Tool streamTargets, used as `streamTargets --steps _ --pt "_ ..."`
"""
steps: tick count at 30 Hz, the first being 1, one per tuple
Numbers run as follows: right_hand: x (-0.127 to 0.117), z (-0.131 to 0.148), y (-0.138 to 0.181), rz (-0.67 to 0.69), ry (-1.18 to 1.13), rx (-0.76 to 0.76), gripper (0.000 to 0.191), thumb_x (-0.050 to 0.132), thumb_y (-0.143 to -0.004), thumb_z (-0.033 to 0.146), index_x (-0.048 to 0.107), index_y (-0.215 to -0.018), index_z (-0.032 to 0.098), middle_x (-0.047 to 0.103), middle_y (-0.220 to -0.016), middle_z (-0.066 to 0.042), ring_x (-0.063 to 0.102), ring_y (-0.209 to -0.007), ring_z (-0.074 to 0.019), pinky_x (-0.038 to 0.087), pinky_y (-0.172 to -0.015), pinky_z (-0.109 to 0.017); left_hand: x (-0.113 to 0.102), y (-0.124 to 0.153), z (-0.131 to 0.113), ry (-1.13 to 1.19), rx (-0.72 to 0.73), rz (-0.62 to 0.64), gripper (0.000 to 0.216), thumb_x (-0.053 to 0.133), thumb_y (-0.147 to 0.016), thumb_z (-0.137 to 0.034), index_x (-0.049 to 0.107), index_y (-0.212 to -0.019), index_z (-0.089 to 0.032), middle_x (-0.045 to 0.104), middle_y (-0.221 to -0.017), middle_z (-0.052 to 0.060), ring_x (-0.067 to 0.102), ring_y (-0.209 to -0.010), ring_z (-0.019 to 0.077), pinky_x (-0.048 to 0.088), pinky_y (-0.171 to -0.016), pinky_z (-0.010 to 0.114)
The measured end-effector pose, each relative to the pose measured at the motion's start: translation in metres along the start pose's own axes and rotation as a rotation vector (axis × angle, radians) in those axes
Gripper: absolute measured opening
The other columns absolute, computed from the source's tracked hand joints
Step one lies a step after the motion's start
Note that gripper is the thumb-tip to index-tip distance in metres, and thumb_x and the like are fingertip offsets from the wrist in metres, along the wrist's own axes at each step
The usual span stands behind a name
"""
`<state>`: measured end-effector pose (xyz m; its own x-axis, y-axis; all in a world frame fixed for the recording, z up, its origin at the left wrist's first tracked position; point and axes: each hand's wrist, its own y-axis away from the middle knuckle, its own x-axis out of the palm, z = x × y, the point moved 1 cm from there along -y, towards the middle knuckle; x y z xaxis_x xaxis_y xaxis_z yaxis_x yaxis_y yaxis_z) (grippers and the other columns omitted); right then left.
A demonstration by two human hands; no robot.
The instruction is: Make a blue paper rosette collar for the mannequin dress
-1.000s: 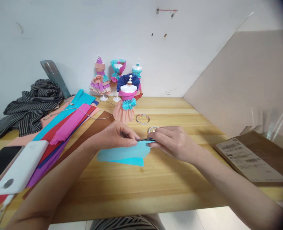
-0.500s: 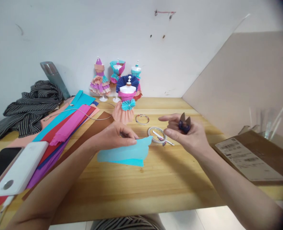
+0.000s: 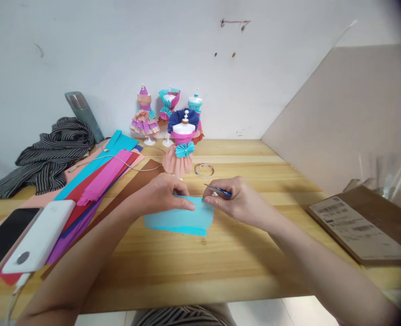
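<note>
Landmark: the dressed mannequin (image 3: pixel 184 145) with the navy collar and peach skirt, standing on the wooden surface (image 3: pixel 220 258).
Work piece: a folded turquoise paper (image 3: pixel 180 219) lies flat on the surface just in front of the mannequin, between the two hands.
Left hand (image 3: pixel 162 194): its grip is closed lightly on the paper's upper edge, fingertips pressing it down, in front of the mannequin.
Right hand (image 3: pixel 241 203): in front and to the right of the mannequin, its grip is curled around small blue-handled scissors (image 3: pixel 219 190), thumb and forefinger also touching the paper's right corner; whether the blades are apart cannot be told.
Done so far, as judged: the paper is folded and its right edge is already curved; four dressed mannequins, three of them (image 3: pixel 168 115) behind the landmark, look complete.
Left to do, as judged: the turquoise piece is not yet on any figure and looks unfinished.
Nearby: a metal ring (image 3: pixel 204 170) right of the mannequin; coloured paper sheets (image 3: pixel 98 181), a power bank (image 3: pixel 39 235) and phone (image 3: pixel 3 237) to its left; striped cloth (image 3: pixel 50 154) farther left; a cardboard package (image 3: pixel 359 226) far right.
</note>
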<state>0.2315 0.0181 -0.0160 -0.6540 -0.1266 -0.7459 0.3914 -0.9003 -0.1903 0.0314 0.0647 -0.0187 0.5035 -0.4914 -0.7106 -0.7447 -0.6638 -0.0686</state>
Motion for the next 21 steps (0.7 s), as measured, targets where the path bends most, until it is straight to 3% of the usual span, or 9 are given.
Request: streamTargets --steps 5,10,15,21 --pt "-0.004 -0.005 -0.001 0.015 -0.029 -0.029 0.025 0.055 -0.085 0.032 0.061 -0.068 0.014 0.038 -0.053 0.005 0.033 -0.049 -0.0085 0.026 -0.046 -0.023 -0.005 0.001 0.011 0.090 -0.035 0.044 0.018 0.064 -0.074 -0.029 0.070 -0.068 -0.013 0.059 -0.061 -0.002 0.048 -0.059 0.0097 0.035 -0.053 0.020" --pt "-0.019 -0.013 0.014 -0.089 -0.016 -0.237 0.028 0.041 -0.095 0.041 0.053 -0.103 0.017 0.059 -0.080 -0.004 0.051 -0.064 -0.0143 0.039 -0.056 -0.026 -0.005 -0.001 0.019 0.277 -0.091 0.051 0.021 0.064 -0.075 -0.033 0.070 -0.071 -0.013 0.063 -0.069 0.001 0.053 -0.065 0.0122 0.039 -0.057 0.022" --pt "-0.013 -0.035 0.036 -0.091 0.293 -0.516 0.017 0.040 -0.098 0.029 0.053 -0.101 0.019 0.061 -0.075 -0.003 0.054 -0.060 -0.0142 0.041 -0.055 -0.025 -0.005 0.000 0.022 0.474 -0.144 0.023 0.019 0.069 -0.071 -0.031 0.068 -0.067 -0.013 0.067 -0.078 0.003 0.057 -0.072 0.0134 0.041 -0.061 0.022" --pt "-0.002 -0.054 0.036 -0.258 0.403 -0.533 0.012 0.044 -0.096 0.024 0.051 -0.103 0.018 0.063 -0.077 -0.006 0.057 -0.059 -0.0155 0.042 -0.051 -0.025 -0.002 0.000 0.026 0.575 -0.185 0.045 0.020 0.074 -0.069 -0.033 0.069 -0.067 -0.013 0.068 -0.079 0.003 0.056 -0.070 0.0123 0.041 -0.060 0.022"
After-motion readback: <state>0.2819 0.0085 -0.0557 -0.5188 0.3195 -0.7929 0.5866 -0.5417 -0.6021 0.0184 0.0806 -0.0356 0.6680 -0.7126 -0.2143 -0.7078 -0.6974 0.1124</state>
